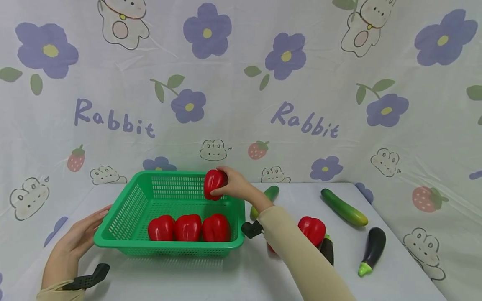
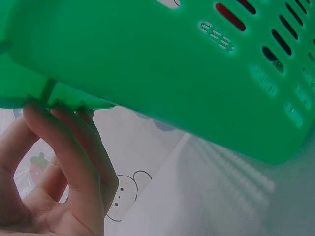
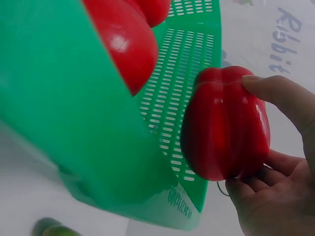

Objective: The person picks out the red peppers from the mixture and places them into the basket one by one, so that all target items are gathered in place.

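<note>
My right hand [image 1: 235,184] grips a red bell pepper [image 1: 215,184] over the back right part of a green plastic basket [image 1: 169,244]. In the right wrist view, the thumb lies on one end of this pepper [image 3: 224,123] and the fingers curl under the other. Three more red bell peppers [image 1: 188,228] sit in a row along the basket's front wall. My left hand [image 1: 77,238] is at the basket's left rim. The left wrist view shows its bent fingers [image 2: 74,142] and thumb meeting at the rim's underside.
Right of the basket lie a cucumber [image 1: 272,192] partly behind my arm, another cucumber [image 1: 344,208], a red bell pepper [image 1: 312,230], an eggplant [image 1: 372,251] and a second dark eggplant [image 1: 327,250]. A patterned cloth [image 1: 233,83] hangs behind the white table [image 1: 180,280].
</note>
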A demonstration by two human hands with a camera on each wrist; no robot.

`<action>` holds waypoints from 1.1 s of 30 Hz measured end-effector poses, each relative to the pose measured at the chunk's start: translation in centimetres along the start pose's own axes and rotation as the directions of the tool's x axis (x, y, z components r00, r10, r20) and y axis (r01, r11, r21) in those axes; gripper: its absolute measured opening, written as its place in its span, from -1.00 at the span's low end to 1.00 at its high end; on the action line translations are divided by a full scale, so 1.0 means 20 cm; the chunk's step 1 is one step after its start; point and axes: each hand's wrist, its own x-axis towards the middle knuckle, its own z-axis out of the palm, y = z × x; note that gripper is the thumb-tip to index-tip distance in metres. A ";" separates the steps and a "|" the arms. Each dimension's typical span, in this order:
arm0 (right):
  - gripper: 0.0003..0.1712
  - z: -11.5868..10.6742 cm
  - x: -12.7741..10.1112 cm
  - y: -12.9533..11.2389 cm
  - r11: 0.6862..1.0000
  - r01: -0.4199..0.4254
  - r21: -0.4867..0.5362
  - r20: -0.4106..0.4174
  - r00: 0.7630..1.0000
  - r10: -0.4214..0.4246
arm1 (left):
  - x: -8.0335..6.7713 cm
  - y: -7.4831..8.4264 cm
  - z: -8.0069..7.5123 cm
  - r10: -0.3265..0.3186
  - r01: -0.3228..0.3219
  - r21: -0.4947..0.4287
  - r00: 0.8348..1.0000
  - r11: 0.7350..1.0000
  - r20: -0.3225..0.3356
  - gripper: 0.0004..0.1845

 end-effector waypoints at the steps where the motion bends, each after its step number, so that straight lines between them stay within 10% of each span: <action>1: -0.14 0.00 0.00 0.00 1.000 0.001 -0.008 0.007 1.000 -0.001 | 0.00 0.00 0.00 -0.003 0.003 0.001 1.000 1.000 -0.002 -0.64; 33: -0.20 0.04 0.04 0.02 0.991 -0.128 -0.046 0.250 0.959 0.136 | 0.01 -0.01 -0.01 0.001 -0.001 0.019 1.000 1.000 -0.014 -0.65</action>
